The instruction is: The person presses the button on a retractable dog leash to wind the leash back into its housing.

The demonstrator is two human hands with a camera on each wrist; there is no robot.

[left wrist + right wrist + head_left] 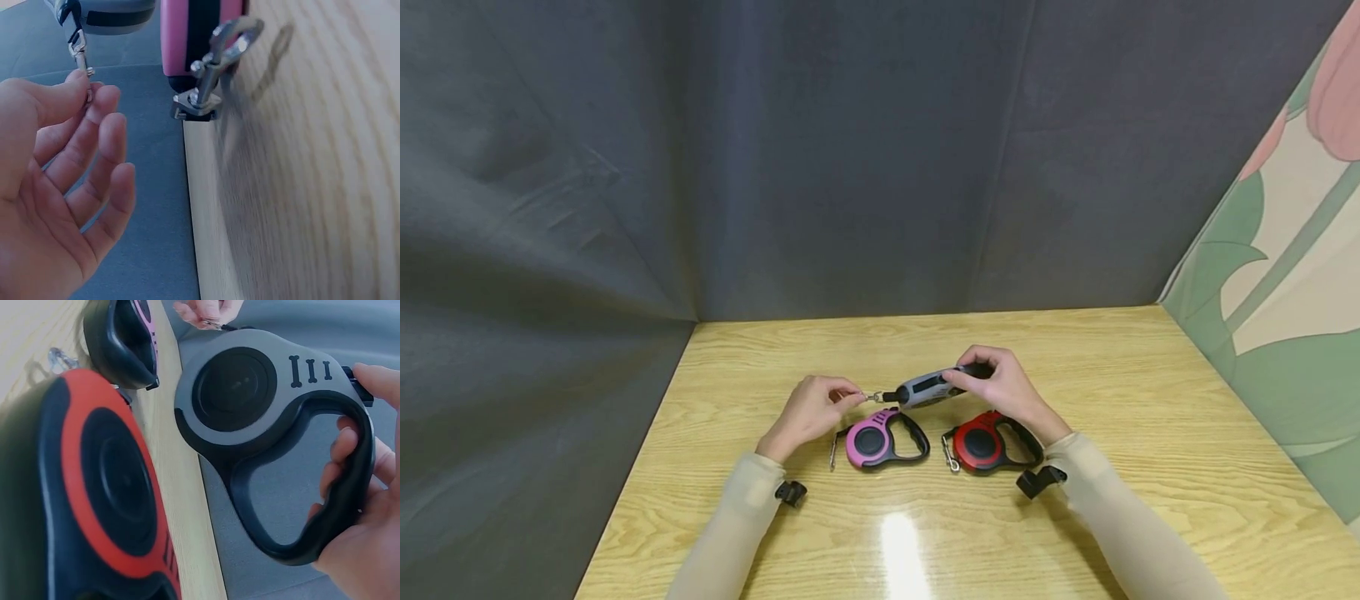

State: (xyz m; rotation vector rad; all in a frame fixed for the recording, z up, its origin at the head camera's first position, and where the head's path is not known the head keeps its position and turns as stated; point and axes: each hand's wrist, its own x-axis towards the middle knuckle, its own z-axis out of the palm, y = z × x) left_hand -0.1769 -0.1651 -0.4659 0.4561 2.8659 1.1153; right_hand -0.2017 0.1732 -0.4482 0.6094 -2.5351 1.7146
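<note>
A grey and black retractable dog leash (pixel 234 394) is held above the table by my right hand (pixel 1004 388). In the right wrist view, its fingers wrap the black loop handle and the thumb rests by the black button. My left hand (pixel 812 412) pinches the metal clip (pixel 81 56) of that leash between thumb and forefinger, while the other fingers curl loosely. Below the hands lie a pink and black leash (pixel 869 442) on the left and a red and black leash (pixel 981 445) on the right, each with its own metal clip beside it.
The wooden table (pixel 760 354) carries the two lying leashes near its middle. A dark grey cloth (pixel 850 167) hangs behind the table and at its left. At the right stands a panel with a flower pattern (pixel 1285 317).
</note>
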